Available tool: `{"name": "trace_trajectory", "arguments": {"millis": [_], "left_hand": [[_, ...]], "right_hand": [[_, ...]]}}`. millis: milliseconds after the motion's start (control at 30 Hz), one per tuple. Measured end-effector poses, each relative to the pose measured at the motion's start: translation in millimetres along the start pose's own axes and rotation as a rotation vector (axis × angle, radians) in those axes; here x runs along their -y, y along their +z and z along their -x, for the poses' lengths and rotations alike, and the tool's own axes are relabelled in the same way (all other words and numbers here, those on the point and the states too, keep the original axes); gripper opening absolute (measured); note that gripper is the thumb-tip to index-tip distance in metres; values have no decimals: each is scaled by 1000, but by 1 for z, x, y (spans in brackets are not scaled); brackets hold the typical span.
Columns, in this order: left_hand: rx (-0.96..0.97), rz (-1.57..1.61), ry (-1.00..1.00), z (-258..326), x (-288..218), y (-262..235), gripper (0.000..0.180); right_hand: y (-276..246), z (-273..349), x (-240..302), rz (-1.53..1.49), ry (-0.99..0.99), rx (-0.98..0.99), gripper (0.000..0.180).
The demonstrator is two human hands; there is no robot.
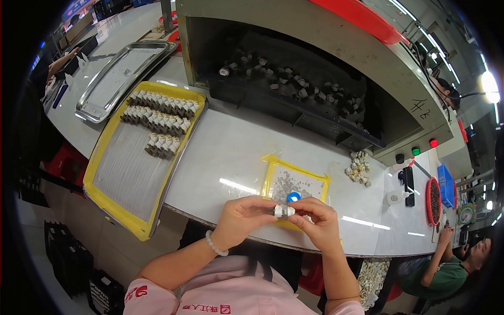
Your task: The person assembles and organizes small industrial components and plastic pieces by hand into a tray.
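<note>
My left hand (247,214) and my right hand (318,220) meet in front of me, each pinching one side of a small white-and-metallic cylindrical part (284,211). A blue ring-shaped thing (294,197) shows just beyond the right fingertips; whether it touches them I cannot tell. Under and behind the fingers lies a white pad (315,188) edged in yellow tape, strewn with small grey discs (287,182). On the left, a yellow-taped tray (121,157) carries rows of similar white-and-grey parts (163,121), standing side by side at its far end.
A grey cabinet (315,23) stands across the bench with loose parts in its black bin (294,113). Whitish pieces (358,169) are heaped near its right corner. A metal tray (123,73) lies far left. A red basket (433,202) and a co-worker (446,275) are at right.
</note>
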State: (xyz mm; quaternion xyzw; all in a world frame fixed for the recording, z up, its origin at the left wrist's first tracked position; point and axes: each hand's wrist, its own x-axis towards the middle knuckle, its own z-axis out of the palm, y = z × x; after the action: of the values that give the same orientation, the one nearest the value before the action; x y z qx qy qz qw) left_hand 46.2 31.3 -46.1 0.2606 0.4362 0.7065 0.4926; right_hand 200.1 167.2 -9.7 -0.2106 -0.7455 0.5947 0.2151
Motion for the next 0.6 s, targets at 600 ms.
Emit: {"name": "trace_trajectory", "arguments": {"millis": [600], "left_hand": [[38, -57, 27, 6, -2, 3, 26]], "right_hand": [[4, 5, 2, 100, 2, 31, 25]]}}
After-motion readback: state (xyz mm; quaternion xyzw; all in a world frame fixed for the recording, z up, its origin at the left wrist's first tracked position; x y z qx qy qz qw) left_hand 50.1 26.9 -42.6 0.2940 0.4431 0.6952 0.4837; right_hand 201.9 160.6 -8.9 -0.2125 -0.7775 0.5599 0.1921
